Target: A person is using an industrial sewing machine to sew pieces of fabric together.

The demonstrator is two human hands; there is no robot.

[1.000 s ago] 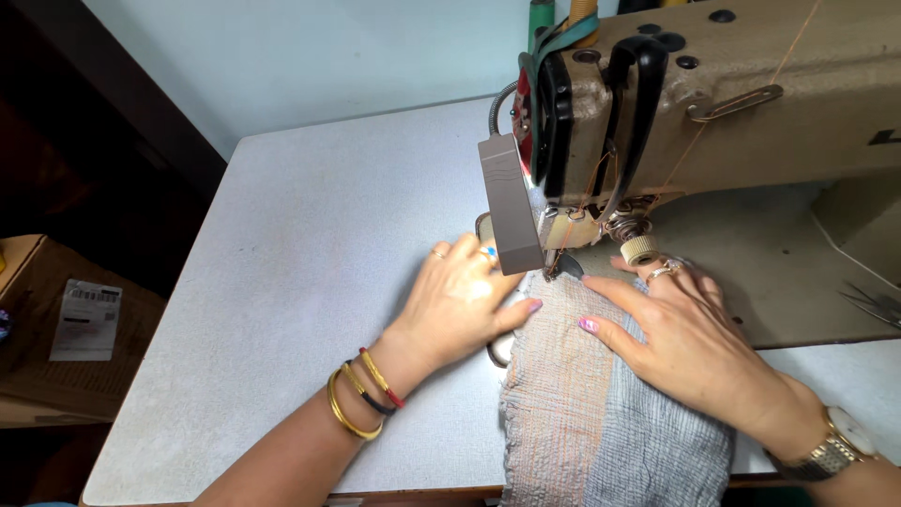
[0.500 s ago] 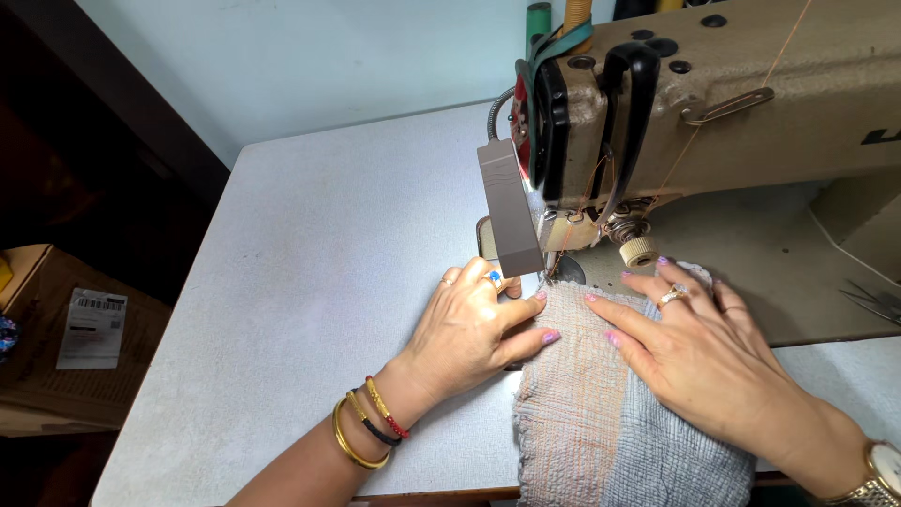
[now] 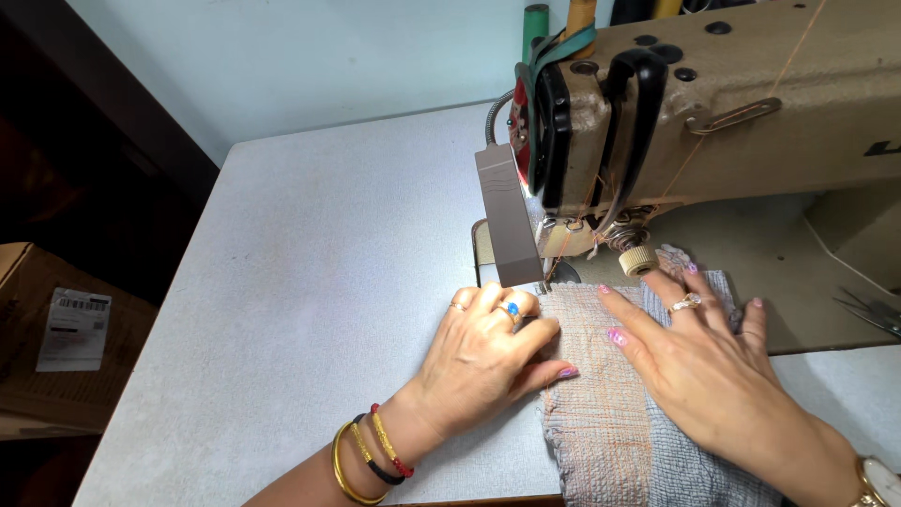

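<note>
A grey crinkled cloth with orange stitching lies on the table, its far edge under the foot of a beige sewing machine. My left hand, with a blue ring and several bangles at the wrist, lies flat on the table with its fingertips on the cloth's left edge. My right hand, with a ring and a wristwatch, presses flat on the cloth just in front of the needle area. Neither hand grips anything.
The pale grey table stretches to the left. A grey box-shaped part hangs beside the machine head. A brown cardboard box with a white label sits at the lower left, below the table. Scissors lie at the right edge.
Both hands have shifted rightward and forward with the cloth, feeding its far edge closer under the machine foot. The fingers of my right hand have spread wider.
</note>
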